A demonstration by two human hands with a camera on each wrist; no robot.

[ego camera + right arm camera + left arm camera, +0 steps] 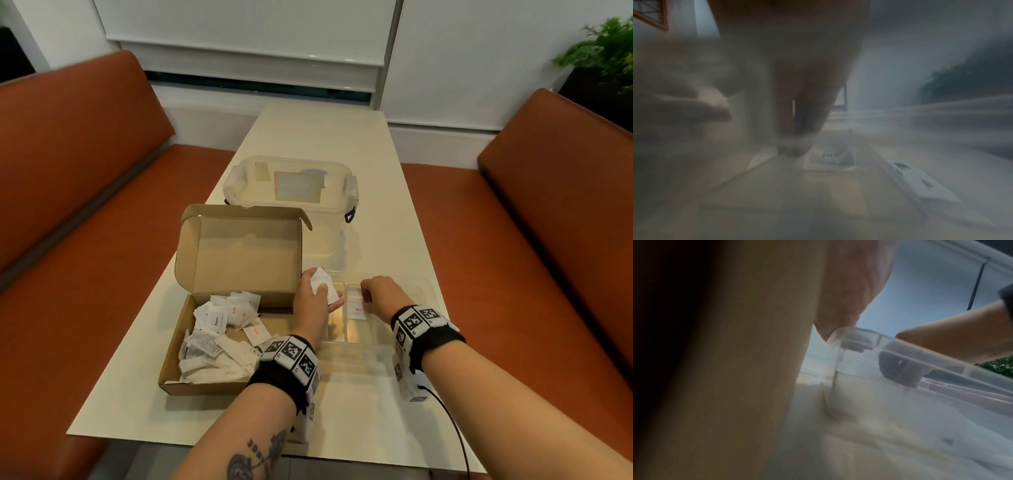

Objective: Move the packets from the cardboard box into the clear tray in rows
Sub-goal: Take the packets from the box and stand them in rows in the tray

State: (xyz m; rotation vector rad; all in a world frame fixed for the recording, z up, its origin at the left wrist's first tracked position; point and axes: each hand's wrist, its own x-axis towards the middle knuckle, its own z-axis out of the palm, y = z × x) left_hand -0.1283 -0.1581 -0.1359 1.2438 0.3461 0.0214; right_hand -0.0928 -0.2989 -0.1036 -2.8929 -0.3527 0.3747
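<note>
1. A lidded clear tub (291,185) stands behind the open cardboard box (236,260), toward the surface's (376,212) far end.
2. Loose packets (219,329) fill the box's left half.
3. Left grip (313,301) clutches several packets (323,286) over the clear tray's (430,291) left edge.
4. Right grip (380,291) curls over a tray packet (356,310); whether it pinches is unclear.
5. Wrist views are blurred.
6. Orange benches (78,178) flank the surface.

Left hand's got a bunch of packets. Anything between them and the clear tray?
Nothing visible. The left hand grips the packets right at the clear tray's left edge. The right hand is inside the tray at a placed packet, beside the path, not across it.
</note>
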